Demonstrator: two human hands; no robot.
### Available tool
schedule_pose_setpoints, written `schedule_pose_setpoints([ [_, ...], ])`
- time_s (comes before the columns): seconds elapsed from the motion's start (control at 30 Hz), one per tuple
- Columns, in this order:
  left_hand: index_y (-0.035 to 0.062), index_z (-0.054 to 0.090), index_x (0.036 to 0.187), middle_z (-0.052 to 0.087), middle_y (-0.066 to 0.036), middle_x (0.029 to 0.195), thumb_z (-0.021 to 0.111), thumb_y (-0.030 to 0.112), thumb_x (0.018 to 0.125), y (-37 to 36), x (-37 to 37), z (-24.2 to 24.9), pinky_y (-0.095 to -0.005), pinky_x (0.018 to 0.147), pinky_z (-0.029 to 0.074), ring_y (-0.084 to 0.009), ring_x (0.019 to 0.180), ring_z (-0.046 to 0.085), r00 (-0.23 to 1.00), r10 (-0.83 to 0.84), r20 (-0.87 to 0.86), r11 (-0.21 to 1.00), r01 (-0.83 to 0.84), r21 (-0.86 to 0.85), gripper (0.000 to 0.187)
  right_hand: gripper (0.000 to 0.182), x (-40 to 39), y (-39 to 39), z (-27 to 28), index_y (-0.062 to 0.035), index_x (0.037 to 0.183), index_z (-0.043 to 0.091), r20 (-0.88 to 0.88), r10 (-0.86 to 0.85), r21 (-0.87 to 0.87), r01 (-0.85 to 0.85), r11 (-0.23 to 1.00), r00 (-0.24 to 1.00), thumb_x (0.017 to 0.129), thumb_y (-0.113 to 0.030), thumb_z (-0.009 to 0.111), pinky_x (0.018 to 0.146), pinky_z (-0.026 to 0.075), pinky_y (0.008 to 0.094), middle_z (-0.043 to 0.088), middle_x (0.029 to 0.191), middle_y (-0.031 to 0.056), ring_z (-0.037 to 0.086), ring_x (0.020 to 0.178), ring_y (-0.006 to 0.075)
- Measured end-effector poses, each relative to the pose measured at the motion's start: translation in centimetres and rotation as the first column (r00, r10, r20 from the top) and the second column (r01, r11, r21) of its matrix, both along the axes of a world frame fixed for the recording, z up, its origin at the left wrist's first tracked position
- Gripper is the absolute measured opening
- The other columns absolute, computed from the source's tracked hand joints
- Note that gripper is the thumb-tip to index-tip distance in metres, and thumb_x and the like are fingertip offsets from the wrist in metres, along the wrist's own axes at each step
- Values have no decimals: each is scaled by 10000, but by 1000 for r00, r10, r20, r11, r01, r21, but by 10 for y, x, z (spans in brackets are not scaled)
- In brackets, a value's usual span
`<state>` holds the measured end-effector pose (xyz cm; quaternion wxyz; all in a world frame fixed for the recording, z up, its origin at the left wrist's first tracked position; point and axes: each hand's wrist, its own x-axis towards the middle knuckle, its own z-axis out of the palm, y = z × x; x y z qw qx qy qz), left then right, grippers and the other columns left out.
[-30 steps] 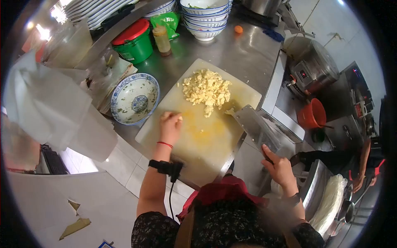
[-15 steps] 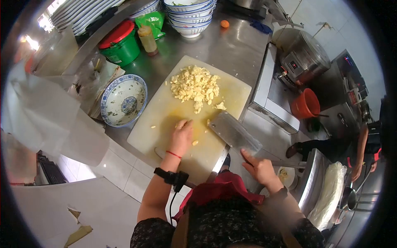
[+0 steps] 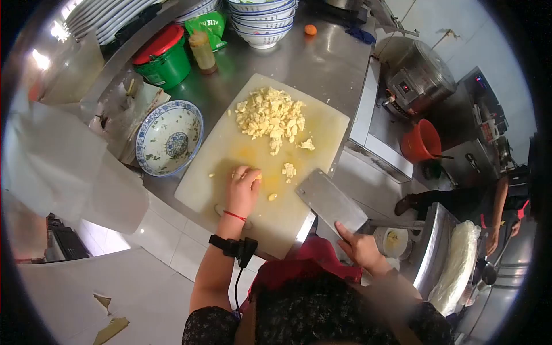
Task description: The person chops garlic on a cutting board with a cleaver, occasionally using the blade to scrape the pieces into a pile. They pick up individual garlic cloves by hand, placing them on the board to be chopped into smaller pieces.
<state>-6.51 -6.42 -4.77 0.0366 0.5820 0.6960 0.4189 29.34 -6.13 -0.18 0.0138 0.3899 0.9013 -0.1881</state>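
My left hand [image 3: 243, 192] is over the left middle of the white cutting board [image 3: 215, 149], its fingers closed on a small yellow piece. A pile of chopped yellow pieces [image 3: 269, 114] lies on the upper part of the board. Below it sits a small cluster of cut bits [image 3: 289, 170], with a single piece [image 3: 272, 196] nearer my body. My right hand [image 3: 360, 248] holds a broad cleaver [image 3: 330, 200], its blade flat side up at the board's right edge, beside the cluster.
A blue-and-white bowl [image 3: 170, 138] stands left of the board. Behind are a green tub with red lid [image 3: 164, 57], a sauce bottle [image 3: 202, 53], stacked bowls [image 3: 262, 26] and an orange item [image 3: 310, 29]. A red bucket [image 3: 421, 141] and another person's arm [image 3: 498, 213] are at right.
My left hand has moved slightly left and now pinches a yellow piece. The cleaver has shifted slightly right and down, off the small cluster of bits, which shows fully.
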Motion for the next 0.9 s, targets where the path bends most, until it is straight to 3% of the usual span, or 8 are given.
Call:
schedule_pose_setpoints([
  [0.13, 93, 641, 912, 624, -89, 791, 704, 65, 700, 5, 0, 3, -414, 813, 431, -294, 829, 586, 997, -62, -38, 997, 60, -37, 224, 540, -71, 48, 37, -232, 1353, 459, -105, 97, 153, -80, 985, 990, 850, -350, 618, 512, 499, 447, 603, 628, 160, 623, 578, 342],
  [0.23, 85, 621, 855, 616, -87, 834, 706, 88, 701, 21, 13, 7, -406, 752, 445, -296, 814, 590, 982, -146, -121, 986, 134, -101, 176, 509, -96, 63, 63, -235, 1345, 464, 31, 25, 140, -29, 990, 999, 865, -345, 593, 544, 511, 455, 619, 655, 163, 626, 601, 356],
  [0.37, 50, 616, 820, 623, -102, 848, 700, 86, 712, 41, 49, 11, -416, 728, 472, -325, 796, 595, 960, -277, 43, 942, 280, -185, 141, 490, -67, 53, 65, -216, 1343, 474, 28, -90, 83, 87, 993, 996, 874, -303, 583, 587, 512, 453, 640, 714, 171, 630, 652, 364],
  [0.6, 66, 659, 912, 610, -100, 899, 612, 48, 770, 3, 12, -14, -422, 753, 487, -313, 888, 586, 970, -243, -19, 970, 243, -30, 151, 522, -56, 45, 55, -208, 1346, 489, -199, -18, 83, 35, 996, 980, 851, -272, 642, 559, 489, 442, 625, 717, 189, 611, 611, 368],
  [0.67, 84, 672, 934, 605, -90, 884, 578, 41, 772, -4, 8, -2, -447, 769, 480, -315, 919, 573, 970, -243, -16, 969, 242, -39, 192, 525, -66, 42, 45, -211, 1346, 490, -589, -33, 58, 83, 995, 808, 850, -273, 650, 550, 482, 435, 620, 712, 178, 609, 606, 372],
  [0.7, 81, 671, 934, 599, -84, 881, 574, 36, 766, -6, 8, 6, -439, 764, 477, -306, 918, 569, 966, -230, -114, 972, 222, -84, 199, 551, -66, 38, 22, -201, 1364, 466, -573, -35, 53, 79, 995, 819, 850, -281, 647, 546, 486, 424, 619, 716, 171, 615, 606, 353],
  [0.77, 78, 669, 934, 594, -77, 877, 570, 30, 760, -11, 6, 5, -431, 759, 475, -297, 917, 564, 950, -231, -211, 970, 207, -130, 207, 581, -46, 30, -30, -197, 1389, 428, -111, 29, 16, -27, 999, 993, 854, -282, 636, 545, 491, 417, 633, 746, 159, 622, 614, 336],
  [0.9, 89, 668, 912, 594, -77, 854, 576, 33, 756, -13, 5, -6, -415, 710, 468, -302, 844, 575, 963, -269, -9, 950, 263, -169, 190, 577, -21, 15, -18, -159, 1372, 446, -169, -71, -4, 71, 997, 983, 833, -194, 648, 559, 480, 434, 611, 733, 199, 595, 610, 382],
])
